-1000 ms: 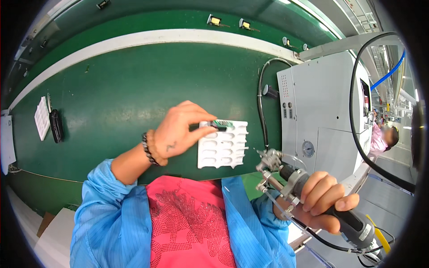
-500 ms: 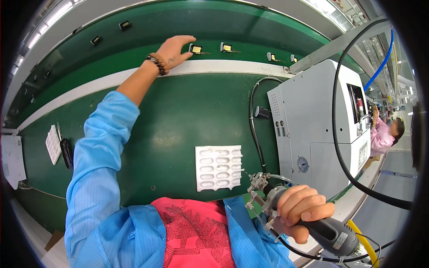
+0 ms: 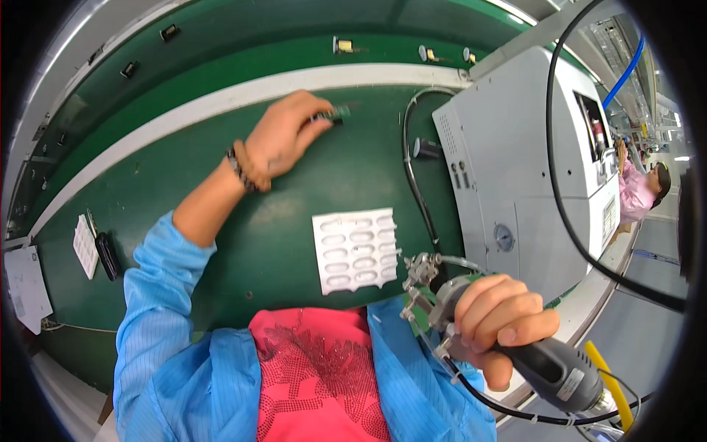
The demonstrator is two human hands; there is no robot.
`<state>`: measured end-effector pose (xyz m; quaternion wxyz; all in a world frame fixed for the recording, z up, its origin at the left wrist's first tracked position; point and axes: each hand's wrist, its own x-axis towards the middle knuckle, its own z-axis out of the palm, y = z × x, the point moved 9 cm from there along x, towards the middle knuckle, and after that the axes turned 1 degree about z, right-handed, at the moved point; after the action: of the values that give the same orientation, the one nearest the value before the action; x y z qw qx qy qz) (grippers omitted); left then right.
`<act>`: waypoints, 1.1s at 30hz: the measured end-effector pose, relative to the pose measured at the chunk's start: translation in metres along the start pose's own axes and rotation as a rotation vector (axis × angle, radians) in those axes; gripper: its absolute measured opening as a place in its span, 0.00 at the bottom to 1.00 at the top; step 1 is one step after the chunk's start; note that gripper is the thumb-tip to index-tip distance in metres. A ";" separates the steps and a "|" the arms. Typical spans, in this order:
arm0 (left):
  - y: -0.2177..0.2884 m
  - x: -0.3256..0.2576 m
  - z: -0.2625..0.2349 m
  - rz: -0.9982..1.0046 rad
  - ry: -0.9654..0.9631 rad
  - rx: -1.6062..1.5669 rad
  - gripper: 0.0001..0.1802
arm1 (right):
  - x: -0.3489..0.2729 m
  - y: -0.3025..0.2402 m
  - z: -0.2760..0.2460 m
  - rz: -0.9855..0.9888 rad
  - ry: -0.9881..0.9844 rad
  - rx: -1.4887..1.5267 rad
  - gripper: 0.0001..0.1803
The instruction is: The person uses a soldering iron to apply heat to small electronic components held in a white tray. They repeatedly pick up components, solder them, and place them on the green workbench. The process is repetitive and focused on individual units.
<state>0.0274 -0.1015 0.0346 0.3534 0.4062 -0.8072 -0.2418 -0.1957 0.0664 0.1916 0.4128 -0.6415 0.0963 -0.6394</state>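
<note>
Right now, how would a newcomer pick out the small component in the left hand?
Find the white rail running across the far side of the green worktop. On its near side, the left hand pinches a small green-and-black component. It is the one held; the yellow-marked components beyond the rail sit free.

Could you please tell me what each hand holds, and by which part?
Left hand: green-and-black component, by its left end. Right hand: grey power tool, around its middle.

a tray (image 3: pixel 355 251) is set on the bench (image 3: pixel 177 177) between a case (image 3: pixel 108 255) at far left and a machine (image 3: pixel 508 158) at right, with components (image 3: pixel 343 46) spread along a strip (image 3: pixel 280 59) behind.
</note>
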 end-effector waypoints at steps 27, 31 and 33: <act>0.048 -0.123 0.064 -0.161 0.223 -0.179 0.18 | 0.014 0.090 0.041 0.112 -0.006 0.140 0.24; 0.046 -0.124 0.064 -0.161 0.213 -0.185 0.18 | 0.016 0.095 0.045 0.142 -0.032 0.118 0.24; 0.045 -0.124 0.065 -0.166 0.214 -0.189 0.18 | 0.016 0.098 0.046 0.155 -0.041 0.113 0.24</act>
<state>0.0083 0.0327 -0.0223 0.4528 0.4599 -0.7024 -0.3002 -0.1120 0.0121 0.1466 0.4983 -0.6208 0.1011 -0.5966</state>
